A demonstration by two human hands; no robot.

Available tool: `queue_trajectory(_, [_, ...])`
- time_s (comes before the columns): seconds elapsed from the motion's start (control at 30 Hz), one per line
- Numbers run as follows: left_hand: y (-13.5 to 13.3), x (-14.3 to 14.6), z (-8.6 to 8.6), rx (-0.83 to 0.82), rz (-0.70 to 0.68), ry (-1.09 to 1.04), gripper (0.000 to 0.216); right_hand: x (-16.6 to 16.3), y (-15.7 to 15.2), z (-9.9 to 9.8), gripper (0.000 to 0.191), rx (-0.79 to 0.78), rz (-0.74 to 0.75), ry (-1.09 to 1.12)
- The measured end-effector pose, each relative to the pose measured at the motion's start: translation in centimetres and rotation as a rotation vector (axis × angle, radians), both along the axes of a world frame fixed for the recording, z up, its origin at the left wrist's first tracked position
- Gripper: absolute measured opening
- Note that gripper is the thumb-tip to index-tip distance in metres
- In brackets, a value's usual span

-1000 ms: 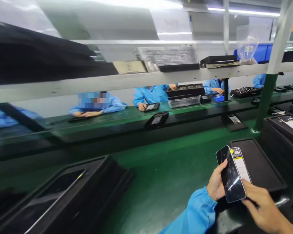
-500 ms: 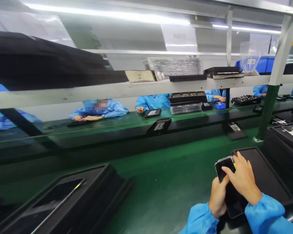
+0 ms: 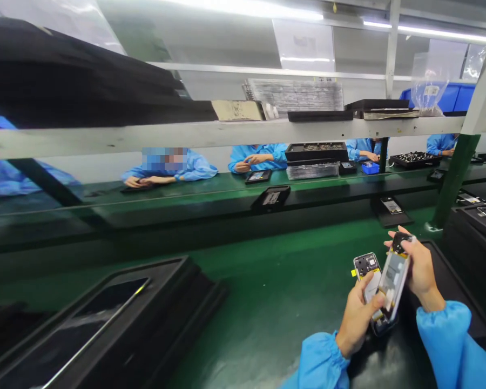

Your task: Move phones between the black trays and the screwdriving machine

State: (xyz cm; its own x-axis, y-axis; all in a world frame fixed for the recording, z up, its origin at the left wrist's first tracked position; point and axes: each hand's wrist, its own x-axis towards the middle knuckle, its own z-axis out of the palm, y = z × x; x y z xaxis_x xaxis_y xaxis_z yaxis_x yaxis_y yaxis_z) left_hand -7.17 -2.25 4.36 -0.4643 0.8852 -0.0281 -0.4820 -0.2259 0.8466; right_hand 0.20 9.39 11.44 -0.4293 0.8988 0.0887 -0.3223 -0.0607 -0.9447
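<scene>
Phone frame sits in our left hand, open side up, just above the near end of the black tray. Our left fingers wrap under it and the thumb presses on its lower face. Our right hand pinches the top of a second panel between thumb and fingertips, holding it tilted on edge against the frame's right side, inner face toward us.

We judge the step to be a check or fit of the two halves, with the panel swung open from the frame. The next move calls for a steady left grip and a careful swing of the panel, with the edges lined up, so nothing thin between the halves gets strained; whether a cable joins them we cannot tell.

Left of the tray, well apart, a stack of trays stands on the green bench. Beyond the tray runs a belt with two carriers on it, and past that people in blue coats work. A shelf rail crosses overhead. Right of the tray stand more dark trays. Nothing blocks our hands
</scene>
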Motion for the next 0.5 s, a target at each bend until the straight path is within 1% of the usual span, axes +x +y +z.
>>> queue_trajectory(0.03, [-0.2,-0.1,0.0,-0.007,-0.022,-0.039,0.074,0.2,0.4,0.1,0.066,-0.154,0.055,0.119])
queue_trajectory(0.07, [-0.4,-0.1,0.0,-0.008,-0.041,-0.065,0.068,0.2,0.6,0.1,0.062,-0.274,0.112,0.209])
queue_trajectory(0.1, [-0.5,0.1,0.2,-0.005,-0.062,-0.082,0.062,0.2,0.7,-0.1,0.057,-0.356,0.160,0.270])
queue_trajectory(0.17, [-0.7,0.6,0.5,0.004,-0.120,-0.106,0.051,0.1,0.6,-0.7,0.051,-0.433,0.217,0.327])
queue_trajectory(0.23, [-0.8,1.2,0.9,-0.005,-0.156,-0.116,0.046,-0.2,0.5,-1.5,0.048,-0.443,0.222,0.351])
queue_trajectory(0.33, [-0.9,1.9,1.2,-0.057,-0.130,-0.098,0.042,-0.7,0.7,-2.6,0.047,-0.422,0.224,0.339])
queue_trajectory(0.37, [-0.9,2.0,1.2,-0.066,-0.111,-0.086,0.042,-0.8,0.8,-2.7,0.048,-0.399,0.201,0.304])
queue_trajectory(0.4, [-0.9,2.1,1.2,-0.070,-0.089,-0.071,0.042,-0.8,1.0,-2.8,0.049,-0.364,0.150,0.246])
queue_trajectory(0.43, [-0.8,2.1,1.2,-0.070,-0.065,-0.049,0.043,-0.7,1.1,-2.8,0.052,-0.312,0.064,0.169])
queue_trajectory(0.5, [-0.7,2.0,1.1,-0.068,-0.009,0.032,0.044,-0.5,1.3,-2.7,0.066,-0.147,-0.146,-0.029])
